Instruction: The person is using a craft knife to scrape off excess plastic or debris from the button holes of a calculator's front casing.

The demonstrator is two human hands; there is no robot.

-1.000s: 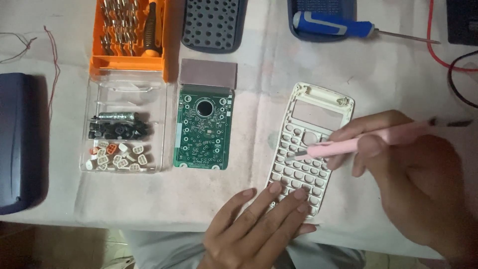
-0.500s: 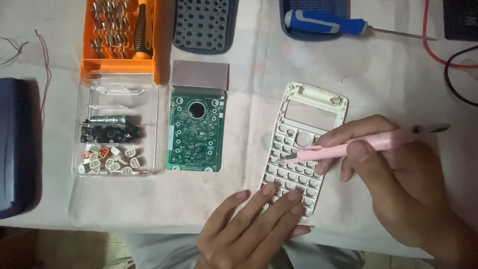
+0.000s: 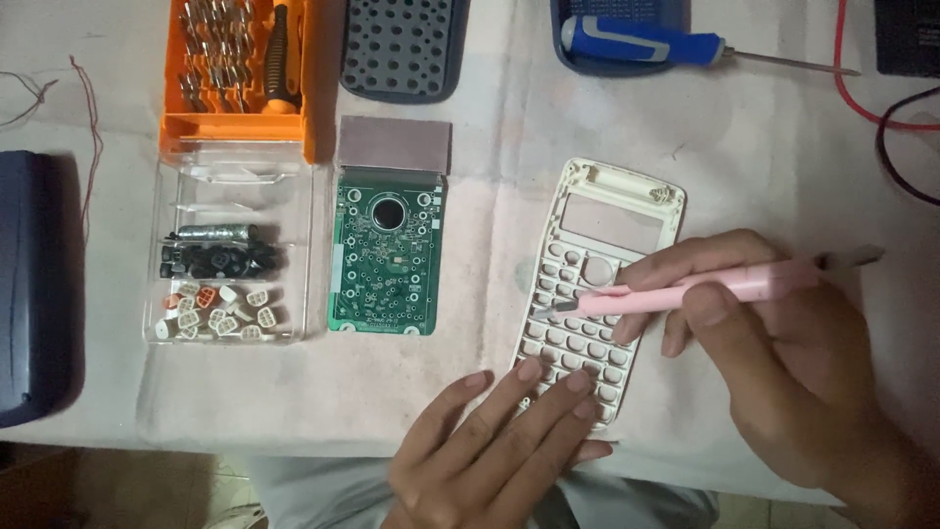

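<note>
A cream calculator front shell (image 3: 607,220) lies face down on the white cloth, its key holes showing. My left hand (image 3: 499,441) rests flat with its fingertips pressing the shell's lower edge. My right hand (image 3: 783,362) grips a pink craft knife (image 3: 695,287) like a pen, its metal tip touching the shell's left side among the key holes. To the left of the shell lies a green circuit board (image 3: 387,257) with a brownish display panel (image 3: 395,145) at its top.
A clear plastic box (image 3: 230,255) holds loose keys and dark small parts. Behind it stands an orange screwdriver-bit case (image 3: 240,73). A grey keypad mat (image 3: 401,44), a blue-handled screwdriver (image 3: 646,41), red and black wires (image 3: 881,108) and a dark blue case (image 3: 34,284) surround the work.
The knife tip has slid left across the shell's key holes. My left hand stays pressed on the shell's lower edge. The view has shifted slightly.
</note>
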